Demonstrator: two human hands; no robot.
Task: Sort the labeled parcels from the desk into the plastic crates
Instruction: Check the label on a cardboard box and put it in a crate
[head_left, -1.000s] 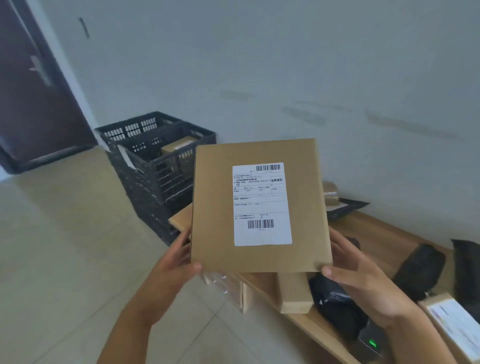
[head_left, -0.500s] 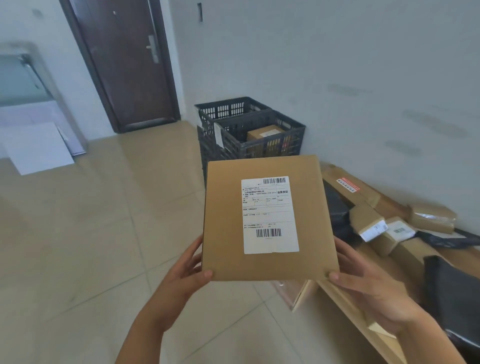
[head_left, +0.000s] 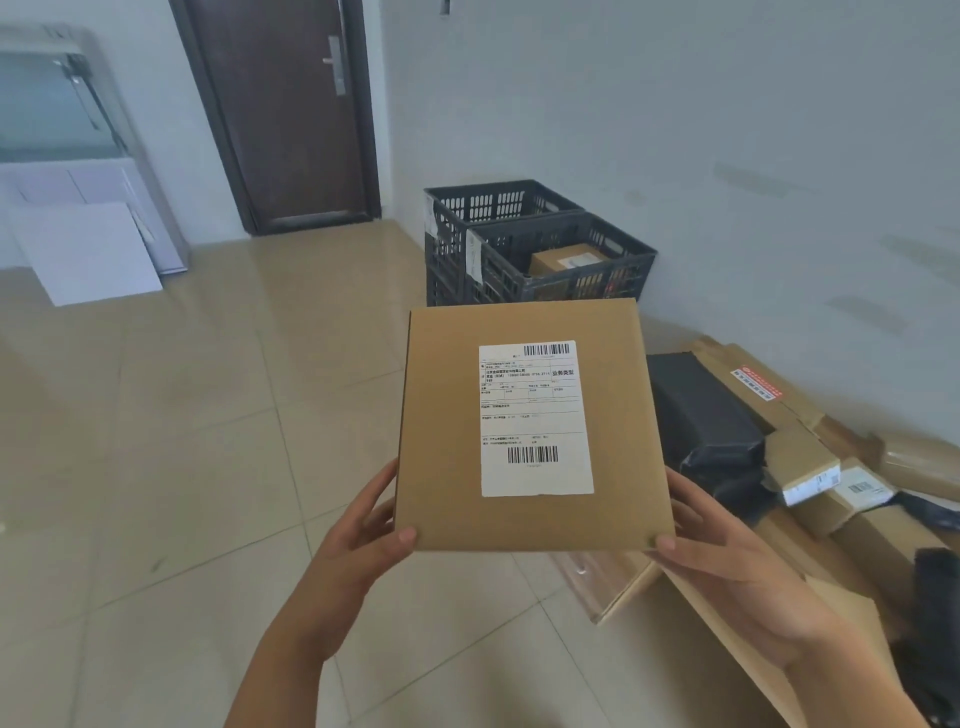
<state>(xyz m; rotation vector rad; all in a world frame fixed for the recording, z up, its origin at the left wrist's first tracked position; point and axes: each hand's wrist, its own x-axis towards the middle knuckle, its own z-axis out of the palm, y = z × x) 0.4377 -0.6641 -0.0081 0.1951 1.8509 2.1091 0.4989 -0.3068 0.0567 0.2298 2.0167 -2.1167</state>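
Observation:
I hold a flat brown cardboard parcel (head_left: 447, 431) with a white barcode label (head_left: 535, 418) up in front of me, label facing me. My left hand (head_left: 358, 540) grips its lower left corner, thumb on the front. Its lower right corner sits in the grip of my right hand (head_left: 727, 561). Beyond the parcel, two black plastic crates stand against the wall: the nearer crate (head_left: 566, 288) holds a brown box (head_left: 566, 260), the farther crate (head_left: 493, 202) shows nothing inside. The desk (head_left: 691, 618) at the right carries more parcels.
On the desk lie a black poly bag (head_left: 701, 415), a long brown carton with a red sticker (head_left: 758, 389) and several small labelled boxes (head_left: 810, 467). A dark door (head_left: 291, 109) is at the back. White boards (head_left: 88, 249) lean at the left. Tiled floor spreads left.
My view has turned left and away from the desk toward the crates and door. The parcel stays held in both hands at about the same place in front of me.

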